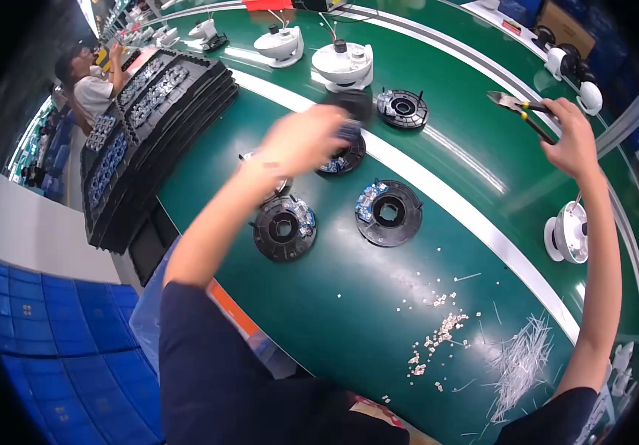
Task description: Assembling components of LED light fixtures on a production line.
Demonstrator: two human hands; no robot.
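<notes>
My left hand [301, 141] is smeared by motion above the green surface, its fingers closed at a blurred black part [353, 107] that moves with it. Beneath lies a black round base [351, 157], partly hidden. Nearby are further round bases with blue circuit boards: one [284, 228] below my left forearm, one [388, 213] to its right, and one [402, 109] beyond the white strip. My right hand [573, 137], raised at the right, grips diagonal cutters [523, 106] by their black and yellow handles. Their jaws point left.
White dome-shaped units [343, 65] with wires stand along the far side; another [568, 233] sits near my right forearm. Small white bits [446, 326] and cut tie strips [523, 363] litter the near right. Stacked black trays [156, 111], blue bins [60, 334] and a person [93, 85] are at left.
</notes>
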